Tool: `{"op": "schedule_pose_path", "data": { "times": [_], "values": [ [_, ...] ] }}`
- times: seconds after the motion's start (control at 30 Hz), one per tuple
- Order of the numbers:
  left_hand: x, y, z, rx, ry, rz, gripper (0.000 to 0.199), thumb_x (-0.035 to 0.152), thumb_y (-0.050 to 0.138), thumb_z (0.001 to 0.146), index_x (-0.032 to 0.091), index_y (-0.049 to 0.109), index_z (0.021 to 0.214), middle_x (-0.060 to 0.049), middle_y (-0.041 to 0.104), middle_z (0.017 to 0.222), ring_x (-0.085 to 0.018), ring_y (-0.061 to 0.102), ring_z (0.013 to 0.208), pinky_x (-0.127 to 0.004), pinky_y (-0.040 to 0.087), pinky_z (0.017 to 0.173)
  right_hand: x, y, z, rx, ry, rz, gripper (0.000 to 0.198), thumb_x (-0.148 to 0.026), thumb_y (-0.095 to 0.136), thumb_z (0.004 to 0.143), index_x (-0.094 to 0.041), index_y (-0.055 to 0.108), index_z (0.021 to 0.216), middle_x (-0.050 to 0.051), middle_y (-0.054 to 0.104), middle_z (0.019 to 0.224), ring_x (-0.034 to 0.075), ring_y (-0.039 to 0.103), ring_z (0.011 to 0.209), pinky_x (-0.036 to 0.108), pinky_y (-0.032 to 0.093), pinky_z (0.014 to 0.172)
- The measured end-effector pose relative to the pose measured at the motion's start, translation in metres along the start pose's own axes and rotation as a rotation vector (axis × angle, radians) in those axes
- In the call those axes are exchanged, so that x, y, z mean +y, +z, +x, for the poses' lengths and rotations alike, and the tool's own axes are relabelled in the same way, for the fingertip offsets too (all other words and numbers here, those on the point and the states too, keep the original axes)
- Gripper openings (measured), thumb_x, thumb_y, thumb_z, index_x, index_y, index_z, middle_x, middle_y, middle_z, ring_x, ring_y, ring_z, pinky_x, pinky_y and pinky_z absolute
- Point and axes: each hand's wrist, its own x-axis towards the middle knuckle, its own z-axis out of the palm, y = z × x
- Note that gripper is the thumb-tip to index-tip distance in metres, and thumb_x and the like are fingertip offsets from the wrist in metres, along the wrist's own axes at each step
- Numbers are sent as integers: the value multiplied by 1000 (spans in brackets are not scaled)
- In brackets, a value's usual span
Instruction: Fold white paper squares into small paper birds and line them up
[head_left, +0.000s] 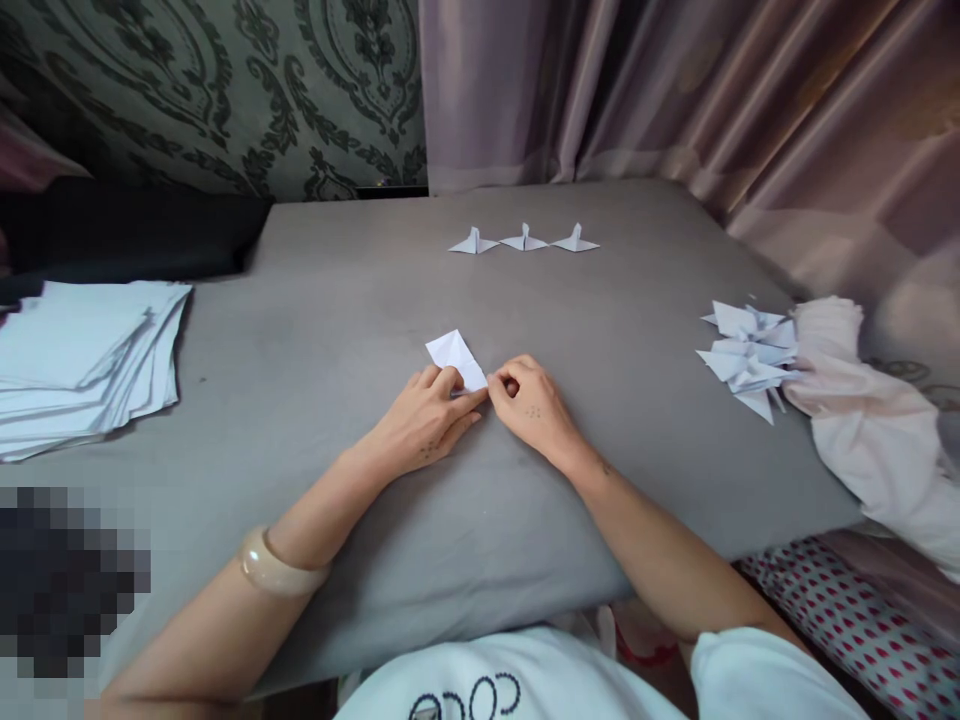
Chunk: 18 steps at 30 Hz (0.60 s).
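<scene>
We had a small piece of folded white paper [454, 350] lying on the table near its middle, its creased upper part pointing away from us. The fingers of our left hand [431, 415] lay bent over its lower part, holding it down; we could not tell whether that hand also gripped it from beneath. Our right hand [531, 405] was curled, thumb and forefinger pinching the paper's right-hand corner, just beside the left fingertips. We wore a cream-coloured glossy bangle [279, 570] on the left forearm.

Beneath it all spread the table covered in plain grey cloth [315, 350]. Beyond our hands, three pointed white folded-paper figures [526, 240] stood in a row near the far side. To the right, we had a cluster of larger folded white paper shapes [750, 355], touching a rumpled pale pink cloth [862, 400]. To the left lay a thick, uneven stack of white paper sheets [90, 350], with a black flat covering [135, 235] behind it. Mauve curtains [510, 90] hung at the back.
</scene>
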Motion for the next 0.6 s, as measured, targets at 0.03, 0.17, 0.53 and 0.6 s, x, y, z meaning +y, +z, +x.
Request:
{"op": "schedule_pose_path", "data": {
  "times": [0.03,0.17,0.53,0.6],
  "values": [
    [1,0,1,2,3,21,41,37,39,99,26,56,134,-12,53,103,-23,46,87,-40,46,82,0,0,1,0,9,6,16,-21,53,84,-19,59,69,4,61,81,12,56,67,28,46,72],
    [1,2,0,40,17,43,40,37,41,98,27,56,133,-13,55,103,-23,49,87,-41,47,81,3,-2,4,13,52,39,15,-22,52,85,-18,63,75,5,63,83,14,59,71,29,47,73],
    [-6,7,-5,473,-274,-459,15,18,49,92,15,64,93,-8,67,93,-13,63,75,-23,51,65,-4,0,-2,-39,-5,-41,16,-35,62,82,-21,68,89,3,64,90,13,54,63,30,47,69],
    [-7,9,-4,474,-305,-467,12,16,50,91,15,62,92,-8,66,94,-12,63,76,-22,52,65,-4,2,-3,-46,-23,-30,15,-35,62,83,-21,68,89,2,63,87,12,53,62,28,46,66]
  ]
}}
